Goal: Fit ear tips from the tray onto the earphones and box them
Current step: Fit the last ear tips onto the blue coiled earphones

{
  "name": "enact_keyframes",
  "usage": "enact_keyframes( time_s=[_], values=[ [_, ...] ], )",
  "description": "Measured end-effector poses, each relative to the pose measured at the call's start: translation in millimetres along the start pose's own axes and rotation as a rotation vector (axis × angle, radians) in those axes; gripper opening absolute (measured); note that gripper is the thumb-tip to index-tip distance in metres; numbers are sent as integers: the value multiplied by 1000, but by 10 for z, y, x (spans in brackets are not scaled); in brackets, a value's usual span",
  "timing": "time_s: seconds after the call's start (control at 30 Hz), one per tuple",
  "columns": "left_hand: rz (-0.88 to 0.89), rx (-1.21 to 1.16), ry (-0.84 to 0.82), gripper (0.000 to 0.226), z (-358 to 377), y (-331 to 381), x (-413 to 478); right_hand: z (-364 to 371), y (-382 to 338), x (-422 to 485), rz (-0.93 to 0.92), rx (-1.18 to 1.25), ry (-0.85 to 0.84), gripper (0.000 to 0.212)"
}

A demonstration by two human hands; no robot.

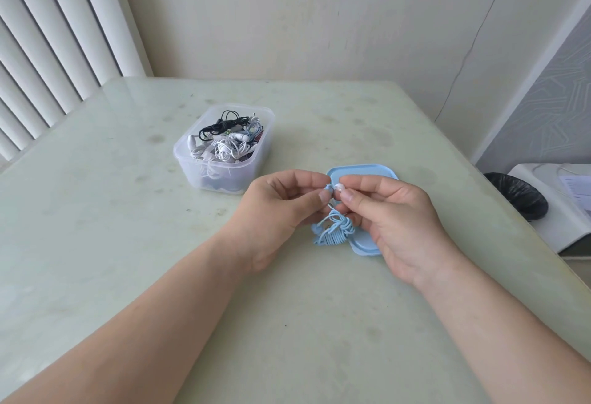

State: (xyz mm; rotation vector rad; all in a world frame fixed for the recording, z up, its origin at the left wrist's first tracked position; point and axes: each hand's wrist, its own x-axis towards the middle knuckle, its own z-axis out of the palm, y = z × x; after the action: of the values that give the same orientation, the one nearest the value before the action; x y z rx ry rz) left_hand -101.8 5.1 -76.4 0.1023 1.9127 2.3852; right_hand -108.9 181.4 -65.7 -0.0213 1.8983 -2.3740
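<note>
Nearest on the pale table [128,243], a shallow blue tray [364,248] lay under both hands, which hid whatever it held. Above it the left hand [275,211] pinched an earbud [327,186] of the blue earphones [334,232] between thumb and forefinger. The right hand [396,221] pinched a white ear tip [339,186] just beside that bud. Their coiled cable hung below the fingers, at the tray's left edge. Farther back-left stood a clear plastic box [204,173] full of tangled black and white earphones [228,144].
</note>
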Motion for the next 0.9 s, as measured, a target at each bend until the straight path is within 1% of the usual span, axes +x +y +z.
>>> enact_keyframes(
  time_s=[0.07,0.17,0.33,0.47,0.63,0.9],
  values=[
    [1,11,-15,9,-5,0,-6,-6,3,4,7,4,-2,17],
    [16,8,-26,8,-5,3,-14,-8,12,11,15,21,-4,19],
    [36,20,-2,12,28,-19,-11,-17,-17,5,28,36,-19,12],
    [27,27,28,17,21,-36,-7,-7,-14,3,37,22,-13,12],
    [22,50,-1,8,6,-24,-10,-1,-19,1,36,20,-15,8],
    [35,63,8,7,12,-29,-9,-16,-18,3,26,-28,-48,7]
  ],
)
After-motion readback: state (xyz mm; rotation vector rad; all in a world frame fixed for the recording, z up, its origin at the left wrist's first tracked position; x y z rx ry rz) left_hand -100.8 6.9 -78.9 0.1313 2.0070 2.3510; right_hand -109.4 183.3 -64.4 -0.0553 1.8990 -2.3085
